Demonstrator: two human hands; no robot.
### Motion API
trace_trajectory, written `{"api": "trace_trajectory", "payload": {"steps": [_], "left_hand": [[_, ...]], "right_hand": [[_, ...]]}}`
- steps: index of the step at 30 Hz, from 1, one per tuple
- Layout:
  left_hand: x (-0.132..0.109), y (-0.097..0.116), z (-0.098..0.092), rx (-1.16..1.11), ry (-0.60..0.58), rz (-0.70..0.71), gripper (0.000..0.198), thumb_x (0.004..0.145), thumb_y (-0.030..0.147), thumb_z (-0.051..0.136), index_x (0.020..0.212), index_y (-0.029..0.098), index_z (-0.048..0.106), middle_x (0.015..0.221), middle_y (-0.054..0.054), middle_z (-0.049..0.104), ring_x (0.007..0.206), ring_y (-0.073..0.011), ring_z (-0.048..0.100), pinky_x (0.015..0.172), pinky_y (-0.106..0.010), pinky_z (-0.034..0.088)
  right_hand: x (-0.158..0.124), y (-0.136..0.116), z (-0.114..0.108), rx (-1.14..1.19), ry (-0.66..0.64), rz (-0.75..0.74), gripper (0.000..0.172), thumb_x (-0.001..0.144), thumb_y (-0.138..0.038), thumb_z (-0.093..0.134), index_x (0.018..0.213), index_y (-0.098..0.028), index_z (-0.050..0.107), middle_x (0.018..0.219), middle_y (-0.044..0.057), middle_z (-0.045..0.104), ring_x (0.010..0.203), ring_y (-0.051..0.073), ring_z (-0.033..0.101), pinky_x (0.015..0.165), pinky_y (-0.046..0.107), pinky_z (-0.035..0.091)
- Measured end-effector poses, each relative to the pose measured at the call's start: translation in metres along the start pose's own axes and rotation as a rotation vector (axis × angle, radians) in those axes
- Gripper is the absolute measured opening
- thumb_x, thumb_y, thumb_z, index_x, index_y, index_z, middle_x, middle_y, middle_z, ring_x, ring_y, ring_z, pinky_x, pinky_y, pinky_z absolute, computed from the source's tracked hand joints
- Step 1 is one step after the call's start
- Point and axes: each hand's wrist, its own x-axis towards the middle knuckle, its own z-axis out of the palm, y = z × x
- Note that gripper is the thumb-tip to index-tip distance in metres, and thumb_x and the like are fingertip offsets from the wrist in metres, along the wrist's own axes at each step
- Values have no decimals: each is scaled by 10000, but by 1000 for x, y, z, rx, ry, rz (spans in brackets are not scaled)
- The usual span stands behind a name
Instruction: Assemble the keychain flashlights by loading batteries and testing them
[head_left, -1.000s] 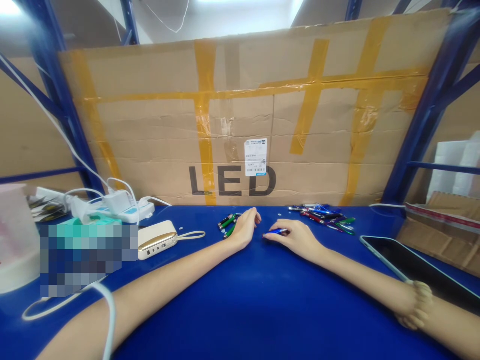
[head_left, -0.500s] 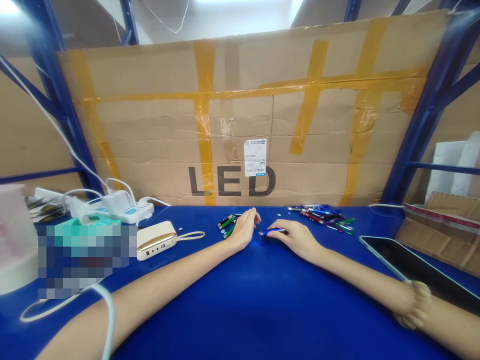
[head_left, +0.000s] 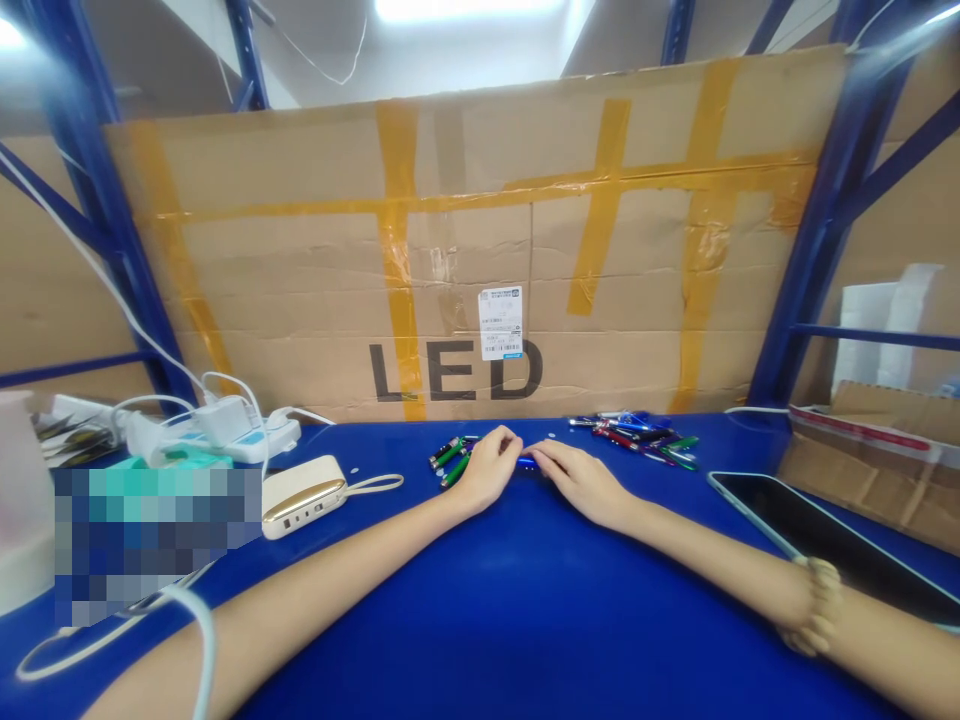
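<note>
A slim blue pen lies between my two hands, low over the blue table. My right hand grips its right part, with the fingers bent over it. My left hand is curled at the pen's other end, its fingertips close to those of the right; the left end of the pen is hidden there. Just behind my left hand lie several green and black pens, partly covered by it. Farther back on the right is a loose heap of pens in blue, red, black and green.
A cream power bank with a strap lies left of my left arm, near a white power strip with cables. On the right are a dark-screened tablet and a piece of cardboard. A large carton stands across the back.
My left hand has closed in on the pen's free end, and the hands have come together around it. Less of the pen shows now. The camera view has shifted slightly.
</note>
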Motion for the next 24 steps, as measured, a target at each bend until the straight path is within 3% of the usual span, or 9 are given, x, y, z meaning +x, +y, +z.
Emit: {"api": "trace_trajectory", "payload": {"steps": [3, 10, 15, 19, 22, 24], "left_hand": [[-2, 1, 1, 86, -31, 103, 11, 777, 206, 414, 775, 215, 419, 780, 8, 513, 792, -153, 490, 740, -274, 381], [-2, -6, 5, 223, -74, 187, 222, 665, 122, 495, 832, 219, 386, 762, 21, 505, 739, -153, 491, 665, -265, 395], [-1, -8, 6, 375, -99, 209, 144, 678, 145, 514, 736, 215, 403, 708, 21, 497, 711, -164, 496, 648, -273, 380], [0, -9, 5, 471, -58, 194, 169, 690, 64, 447, 773, 210, 429, 732, 8, 496, 710, -163, 495, 649, -275, 377], [0, -11, 3, 551, -30, 185, 281, 655, -24, 384, 799, 208, 451, 762, -7, 513, 755, -175, 485, 680, -287, 371], [-1, -11, 2, 622, -9, 183, 345, 619, -63, 354, 802, 207, 466, 783, -20, 525, 802, -194, 470, 699, -302, 357]], "right_hand": [[1, 5, 3, 23, 24, -52, 278, 914, -294, 337, 1059, -265, 572, 1006, 44, 607, 907, 190, 572, 815, 354, 448], [5, 11, 6, 118, 42, -210, 258, 863, -131, 385, 968, -204, 610, 973, 75, 580, 946, 187, 547, 886, 366, 436], [3, 7, 4, 141, 69, -258, 268, 824, -90, 413, 927, -215, 627, 974, 64, 560, 942, 178, 539, 877, 363, 432], [4, 0, 0, 268, 170, -70, 160, 818, -238, 488, 904, -188, 613, 921, 62, 573, 852, 175, 552, 764, 336, 458], [8, 0, -5, 627, 156, 245, 299, 819, -425, 475, 769, -151, 583, 694, 33, 562, 626, 138, 546, 554, 268, 445], [10, 3, -8, 887, 147, 422, 384, 804, -488, 472, 614, -156, 509, 517, -15, 479, 467, 99, 472, 450, 228, 383]]}}
